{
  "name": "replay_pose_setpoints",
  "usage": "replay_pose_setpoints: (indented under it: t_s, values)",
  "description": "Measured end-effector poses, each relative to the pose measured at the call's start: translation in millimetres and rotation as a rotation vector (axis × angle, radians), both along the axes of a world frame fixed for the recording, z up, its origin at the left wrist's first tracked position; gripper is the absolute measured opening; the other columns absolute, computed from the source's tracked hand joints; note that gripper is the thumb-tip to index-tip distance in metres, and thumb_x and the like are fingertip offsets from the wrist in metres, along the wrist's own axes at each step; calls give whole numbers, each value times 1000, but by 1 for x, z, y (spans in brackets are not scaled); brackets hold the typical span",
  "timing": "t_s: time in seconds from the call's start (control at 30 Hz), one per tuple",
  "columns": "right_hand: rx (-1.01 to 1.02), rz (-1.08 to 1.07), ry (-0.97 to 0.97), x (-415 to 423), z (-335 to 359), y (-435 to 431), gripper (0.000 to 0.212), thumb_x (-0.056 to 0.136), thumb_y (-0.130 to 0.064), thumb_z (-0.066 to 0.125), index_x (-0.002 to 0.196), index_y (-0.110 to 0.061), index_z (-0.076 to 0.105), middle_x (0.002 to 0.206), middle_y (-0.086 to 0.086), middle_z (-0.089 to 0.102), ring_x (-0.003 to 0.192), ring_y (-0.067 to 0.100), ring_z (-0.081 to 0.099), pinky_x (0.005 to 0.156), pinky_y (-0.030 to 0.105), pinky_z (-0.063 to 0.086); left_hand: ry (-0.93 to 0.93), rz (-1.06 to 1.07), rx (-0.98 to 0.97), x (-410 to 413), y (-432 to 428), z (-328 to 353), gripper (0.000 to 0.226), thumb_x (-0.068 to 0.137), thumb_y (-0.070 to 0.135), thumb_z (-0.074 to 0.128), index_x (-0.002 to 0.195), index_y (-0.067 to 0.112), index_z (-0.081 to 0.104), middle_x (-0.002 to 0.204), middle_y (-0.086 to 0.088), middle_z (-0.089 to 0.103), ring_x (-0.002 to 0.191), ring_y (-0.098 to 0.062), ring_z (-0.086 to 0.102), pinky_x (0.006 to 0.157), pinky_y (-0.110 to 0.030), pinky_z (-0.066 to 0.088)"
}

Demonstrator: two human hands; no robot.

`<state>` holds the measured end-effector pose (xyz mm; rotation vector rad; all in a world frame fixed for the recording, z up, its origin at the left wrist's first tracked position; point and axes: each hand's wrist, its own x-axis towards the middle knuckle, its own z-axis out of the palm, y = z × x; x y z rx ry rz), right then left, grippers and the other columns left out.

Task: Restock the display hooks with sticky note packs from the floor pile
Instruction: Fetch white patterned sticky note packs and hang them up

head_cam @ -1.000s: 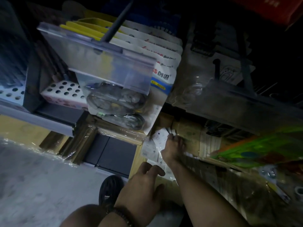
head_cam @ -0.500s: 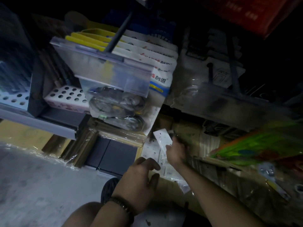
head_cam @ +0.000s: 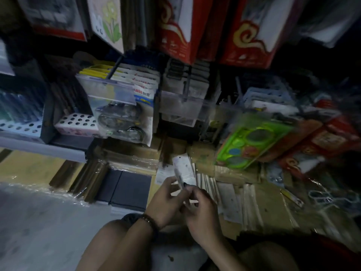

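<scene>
Crouched on the grey floor (head_cam: 39,222) in a dim shop. Saw a white box with round holes (head_cam: 78,122) on the low shelf at the left. Saw a clear bag of round things (head_cam: 119,122) hanging on a dark hook (head_cam: 115,68) beside it. Wore a bead band (head_cam: 149,221) on the left wrist. Kept the left hand (head_cam: 166,200) and the right hand (head_cam: 203,212) close together, low in the middle. Pinched one white sticky note pack (head_cam: 184,169) with fingers of both hands, its top end tilted up above them. Had the floor pile (head_cam: 234,202) of flat packs lying just right of the hands. Saw a green paint set (head_cam: 252,141) leaning above the pile, further right.
</scene>
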<state>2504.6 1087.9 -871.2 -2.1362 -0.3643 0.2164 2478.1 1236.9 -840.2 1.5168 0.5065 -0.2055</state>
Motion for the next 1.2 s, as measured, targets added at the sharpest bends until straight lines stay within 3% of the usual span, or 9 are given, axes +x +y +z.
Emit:
replay_pose_setpoints:
  t_s: [0.1,0.23,0.53,0.67,0.73,0.83,0.93,1.07,1.2]
  values:
    - [-6,25,-33,-21,21,-13,51,76,-31,81,124,-43,70,122,-16,58,114,-2,62,99,23,54,-69,6,35,-15,-6,9,24,101,21,71,124,24,63,116,0,79,107,-16,77,90,-40,64]
    - [-45,23,-47,-32,53,-35,37,95,-34,72,125,-54,67,140,-20,42,138,-5,44,117,22,41,-46,36,-115,-31,-8,35,30,100,3,67,126,20,65,121,-5,79,110,-24,77,95,-46,62]
    - [299,-38,-5,-42,173,-74,45,99,-6,73,121,-45,77,121,-15,77,112,16,75,93,52,62,-235,65,-188,-55,-25,127,50,87,7,79,133,7,62,127,-15,76,114,-36,75,96,-52,61]
    - [371,-50,-99,-44,231,-92,57,99,-8,76,139,-48,67,125,-31,70,121,24,66,97,51,59,-421,10,-93,-58,-35,194,41,89,-3,75,127,7,64,121,-8,80,107,-24,78,80,-30,64]
    - [401,-28,-136,-41,259,-101,62,99,-10,77,143,-52,63,131,-25,70,122,41,65,93,59,61,-499,-34,-25,-58,-40,231,40,92,-2,74,128,11,65,121,-2,80,109,-21,78,83,-29,63]
    - [482,-32,-202,-36,304,-110,63,97,-8,78,140,-52,65,138,-9,72,127,32,69,95,49,64,-604,-77,65,-55,-46,284,42,91,2,77,130,15,67,124,1,79,114,-19,76,92,-33,62]
    - [543,-89,-298,-34,350,-116,59,97,-3,77,140,-43,69,125,-17,77,117,46,67,87,69,57,-700,-85,125,-46,-48,330,41,87,5,81,126,14,69,120,3,80,112,-19,77,89,-29,63]
    - [591,-117,-419,-27,407,-124,57,98,2,73,141,-35,68,123,-32,72,117,9,67,99,31,57,-790,-84,116,-33,-46,384,44,95,3,71,137,14,62,130,-1,76,120,-20,74,92,-31,62]
    - [609,-119,-546,-13,460,-132,59,99,1,72,141,-39,67,139,-25,67,122,-7,66,100,14,53,-868,-70,116,-29,-45,440,36,95,4,71,130,13,69,124,-2,79,111,-20,77,81,-29,64]
